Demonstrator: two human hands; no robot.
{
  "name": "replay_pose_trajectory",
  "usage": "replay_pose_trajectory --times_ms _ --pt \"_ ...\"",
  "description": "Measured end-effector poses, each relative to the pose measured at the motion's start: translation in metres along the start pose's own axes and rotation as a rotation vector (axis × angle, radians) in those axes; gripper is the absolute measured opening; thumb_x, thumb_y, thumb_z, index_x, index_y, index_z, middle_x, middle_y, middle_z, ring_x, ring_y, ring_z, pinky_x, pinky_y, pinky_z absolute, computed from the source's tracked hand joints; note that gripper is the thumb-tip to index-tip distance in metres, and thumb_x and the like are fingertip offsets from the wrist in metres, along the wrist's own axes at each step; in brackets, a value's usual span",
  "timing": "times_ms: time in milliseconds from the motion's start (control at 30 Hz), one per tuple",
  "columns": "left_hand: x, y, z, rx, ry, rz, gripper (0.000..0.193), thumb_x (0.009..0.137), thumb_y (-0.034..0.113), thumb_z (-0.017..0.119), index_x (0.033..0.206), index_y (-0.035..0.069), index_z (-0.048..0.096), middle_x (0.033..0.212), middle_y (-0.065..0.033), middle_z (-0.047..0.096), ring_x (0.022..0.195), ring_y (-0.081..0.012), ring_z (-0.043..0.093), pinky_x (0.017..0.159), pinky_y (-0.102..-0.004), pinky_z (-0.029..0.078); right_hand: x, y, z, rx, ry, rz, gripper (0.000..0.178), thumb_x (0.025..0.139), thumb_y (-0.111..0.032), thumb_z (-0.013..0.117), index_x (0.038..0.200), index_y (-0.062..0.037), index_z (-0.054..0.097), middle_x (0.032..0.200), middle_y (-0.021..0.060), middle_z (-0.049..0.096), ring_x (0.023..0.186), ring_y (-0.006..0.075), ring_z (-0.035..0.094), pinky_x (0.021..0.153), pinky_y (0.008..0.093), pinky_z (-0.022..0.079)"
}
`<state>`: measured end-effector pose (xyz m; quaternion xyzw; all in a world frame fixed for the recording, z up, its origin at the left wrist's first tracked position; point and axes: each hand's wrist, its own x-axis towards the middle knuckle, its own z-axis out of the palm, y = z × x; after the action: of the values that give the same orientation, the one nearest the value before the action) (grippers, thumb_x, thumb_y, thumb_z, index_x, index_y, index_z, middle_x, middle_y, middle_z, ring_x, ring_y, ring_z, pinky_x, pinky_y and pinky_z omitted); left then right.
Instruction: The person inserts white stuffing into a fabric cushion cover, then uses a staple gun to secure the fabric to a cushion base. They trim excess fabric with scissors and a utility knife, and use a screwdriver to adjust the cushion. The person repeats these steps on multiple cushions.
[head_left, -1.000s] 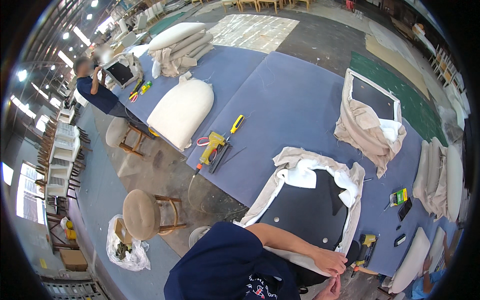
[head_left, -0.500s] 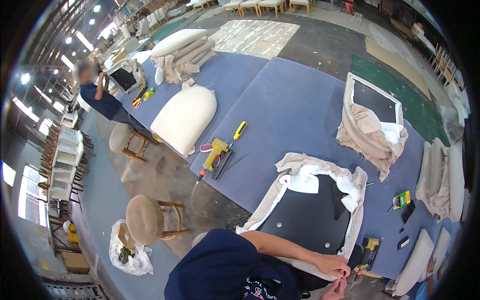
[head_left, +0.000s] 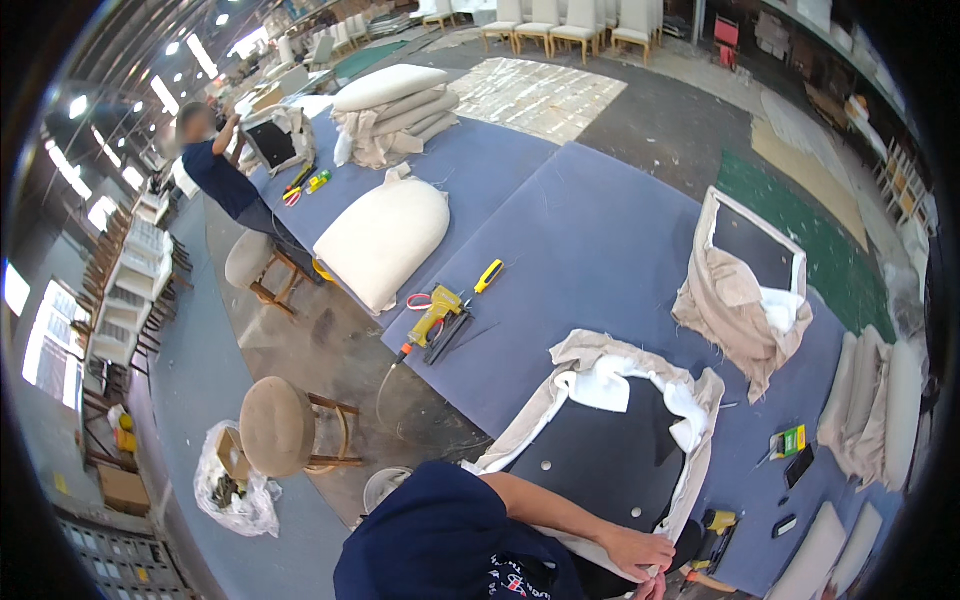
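A chair cushion panel [head_left: 590,455] lies black underside up on the near end of the blue table. Beige fabric [head_left: 590,348] and white padding [head_left: 600,392] fold over its edges. My left hand [head_left: 638,552] is closed on the fabric at the panel's near right corner, fingers bent down over the edge. Just below it, my right hand [head_left: 652,587] pinches the same edge, partly cut off by the rim of the picture. A yellow staple gun [head_left: 718,525] rests beside the corner, right of my hands.
Another staple gun [head_left: 436,312] with a hose, a yellow-handled screwdriver [head_left: 488,276] and a cream cushion [head_left: 385,240] lie on the blue table [head_left: 560,240]. A second fabric-draped panel [head_left: 745,290] stands far right. A round stool [head_left: 278,427] is at left. A co-worker [head_left: 222,170] handles another panel.
My view has shifted, so the scene sits lower in the picture. Both hands stay at the same corner, now closer together. The co-worker's arm is raised a little more.
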<state>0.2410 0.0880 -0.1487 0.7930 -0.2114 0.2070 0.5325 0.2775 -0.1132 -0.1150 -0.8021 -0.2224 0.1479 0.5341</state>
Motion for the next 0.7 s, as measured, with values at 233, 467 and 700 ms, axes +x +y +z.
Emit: replay_pose_trajectory --times_ms 233,467,700 --pt "0.005 0.007 -0.001 0.032 0.147 0.228 0.037 0.102 0.036 0.056 0.092 0.001 0.062 0.091 -0.0213 0.060 0.085 -0.0419 0.061 0.074 -0.0502 0.049 -0.008 0.008 -0.002 0.042 -0.006 0.017 0.033 0.101 -0.011 0.065 0.123 0.0127 0.064 0.117 0.0159 0.069 0.100 0.0220 0.066 0.087 0.0327 0.055" --pt "0.007 0.019 -0.007 0.048 0.143 0.272 0.036 0.104 0.027 0.044 0.080 0.003 0.056 0.085 -0.0183 0.054 0.080 -0.0390 0.057 0.073 -0.0496 0.048 -0.008 0.004 0.010 0.012 -0.055 -0.004 0.036 0.102 -0.015 0.065 0.125 0.0119 0.063 0.119 0.0150 0.068 0.104 0.0202 0.064 0.089 0.0313 0.053" --pt "0.009 0.023 -0.010 0.011 0.127 0.236 0.034 0.102 0.026 0.048 0.078 0.003 0.057 0.083 -0.0174 0.055 0.081 -0.0386 0.058 0.075 -0.0502 0.048 -0.004 -0.006 0.022 0.016 -0.087 -0.020 0.039 0.102 -0.017 0.065 0.128 0.0112 0.062 0.123 0.0147 0.068 0.107 0.0199 0.064 0.093 0.0312 0.052"
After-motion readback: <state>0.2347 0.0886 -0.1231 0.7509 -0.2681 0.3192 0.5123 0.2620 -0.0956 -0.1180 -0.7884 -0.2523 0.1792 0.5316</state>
